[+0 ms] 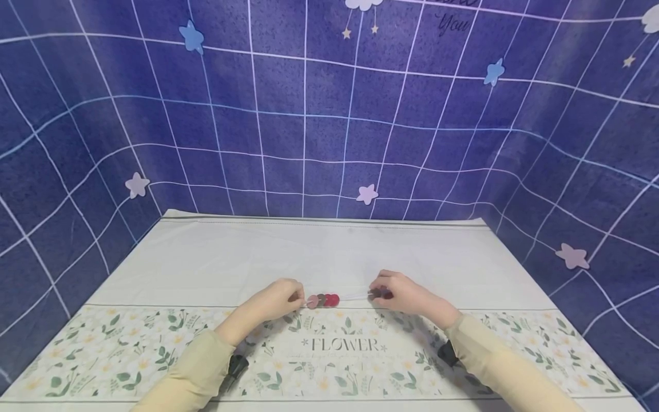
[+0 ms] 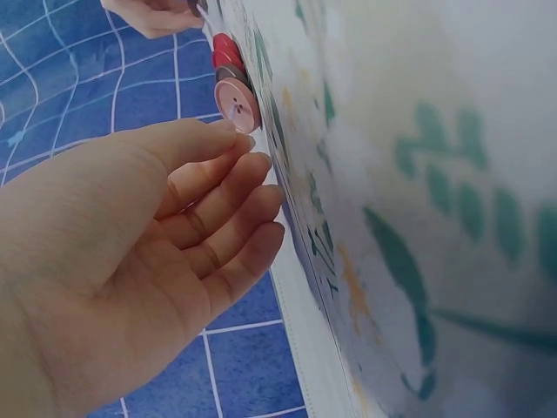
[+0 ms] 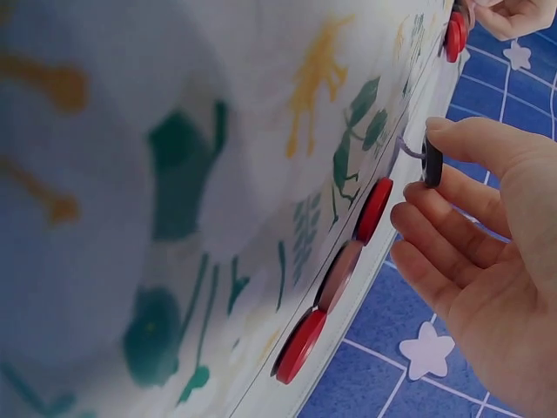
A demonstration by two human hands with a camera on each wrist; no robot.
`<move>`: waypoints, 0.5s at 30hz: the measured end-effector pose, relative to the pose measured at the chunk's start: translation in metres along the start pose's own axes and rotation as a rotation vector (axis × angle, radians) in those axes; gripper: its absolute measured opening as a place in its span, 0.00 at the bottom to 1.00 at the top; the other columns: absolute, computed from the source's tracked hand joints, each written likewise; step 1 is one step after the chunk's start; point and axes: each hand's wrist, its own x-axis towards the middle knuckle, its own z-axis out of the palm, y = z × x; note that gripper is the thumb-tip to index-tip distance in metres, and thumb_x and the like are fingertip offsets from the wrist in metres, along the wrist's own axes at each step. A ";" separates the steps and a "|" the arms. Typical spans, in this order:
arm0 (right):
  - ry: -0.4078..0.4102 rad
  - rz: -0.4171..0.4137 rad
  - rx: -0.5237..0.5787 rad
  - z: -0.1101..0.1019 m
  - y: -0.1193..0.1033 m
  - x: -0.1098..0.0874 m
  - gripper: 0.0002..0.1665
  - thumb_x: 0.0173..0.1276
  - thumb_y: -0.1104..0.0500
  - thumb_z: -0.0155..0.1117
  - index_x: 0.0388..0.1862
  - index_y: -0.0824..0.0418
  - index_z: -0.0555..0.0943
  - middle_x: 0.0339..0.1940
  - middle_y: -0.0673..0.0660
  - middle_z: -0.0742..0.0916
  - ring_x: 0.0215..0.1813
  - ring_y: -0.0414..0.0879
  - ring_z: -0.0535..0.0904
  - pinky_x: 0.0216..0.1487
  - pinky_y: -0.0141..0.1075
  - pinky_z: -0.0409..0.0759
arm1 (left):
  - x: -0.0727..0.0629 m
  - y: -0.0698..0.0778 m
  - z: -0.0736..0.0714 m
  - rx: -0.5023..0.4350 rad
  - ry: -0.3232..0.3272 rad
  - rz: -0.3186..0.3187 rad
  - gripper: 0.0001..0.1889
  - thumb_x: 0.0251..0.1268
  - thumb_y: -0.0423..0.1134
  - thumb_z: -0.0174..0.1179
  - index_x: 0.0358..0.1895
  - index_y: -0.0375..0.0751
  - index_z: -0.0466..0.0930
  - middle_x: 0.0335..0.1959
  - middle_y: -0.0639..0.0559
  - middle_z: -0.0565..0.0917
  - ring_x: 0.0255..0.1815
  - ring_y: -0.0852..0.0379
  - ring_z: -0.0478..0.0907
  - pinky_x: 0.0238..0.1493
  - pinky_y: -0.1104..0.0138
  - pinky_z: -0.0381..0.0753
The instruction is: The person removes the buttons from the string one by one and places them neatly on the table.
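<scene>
A white string (image 1: 355, 296) runs between the two hands, low over the tablecloth. On its left part sit a pink button (image 2: 237, 106), a dark button (image 2: 231, 76) and red buttons (image 2: 224, 50), bunched together. My left hand (image 1: 280, 297) pinches the string's end just left of the pink button, thumb against index finger. In my right hand (image 3: 487, 209), thumb and fingers grip another dark button (image 3: 432, 157) by its edge, with the string (image 3: 409, 148) coming out of its face. Under the right hand lie a red button (image 3: 374, 211), a pink button (image 3: 339, 277) and another red one (image 3: 300, 347).
A white tablecloth (image 1: 231, 252) with a flowered band (image 1: 154, 337) and the word FLOWER covers the table. Blue grid-patterned curtains (image 1: 329, 137) with stars hang behind and at both sides. Dark wrist straps (image 1: 237, 366) show below the sleeves.
</scene>
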 end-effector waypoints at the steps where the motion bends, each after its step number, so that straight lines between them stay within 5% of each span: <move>1: 0.002 0.000 -0.004 0.000 0.000 0.000 0.14 0.59 0.60 0.66 0.44 0.64 0.81 0.35 0.53 0.81 0.36 0.43 0.78 0.41 0.34 0.80 | 0.000 0.000 0.000 -0.001 0.001 0.001 0.06 0.60 0.37 0.61 0.27 0.46 0.76 0.24 0.60 0.76 0.27 0.64 0.70 0.34 0.69 0.74; 15: 0.030 -0.019 -0.035 -0.005 0.006 -0.007 0.13 0.60 0.62 0.66 0.43 0.65 0.82 0.35 0.53 0.82 0.33 0.42 0.77 0.38 0.33 0.79 | 0.001 -0.001 0.001 0.013 0.000 -0.004 0.06 0.60 0.37 0.61 0.26 0.46 0.76 0.23 0.60 0.76 0.27 0.65 0.70 0.34 0.68 0.75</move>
